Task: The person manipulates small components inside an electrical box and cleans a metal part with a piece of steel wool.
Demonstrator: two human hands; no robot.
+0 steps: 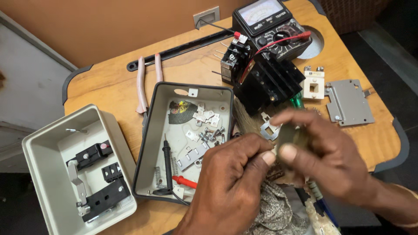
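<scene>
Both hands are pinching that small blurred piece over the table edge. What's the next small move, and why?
Probably steady the small piece, which is too blurred to identify, and bring it over the open lid tray. The left hand and right hand pinch it above the table edge and a cloth, so a slip could lose it; the tray already holds loose screws.

A light wooden counter [191,69] with dark rounded corner guards carries the work. On it lie a grey switch box [78,169] at the left edge, its open lid [183,139] holding screws, plates and test probes, pink-handled pliers [146,82], a long black strip [183,50], an analog multimeter [272,26], black switch parts [265,80], a white ceramic block [314,82], and a grey metal plate [349,102].
</scene>
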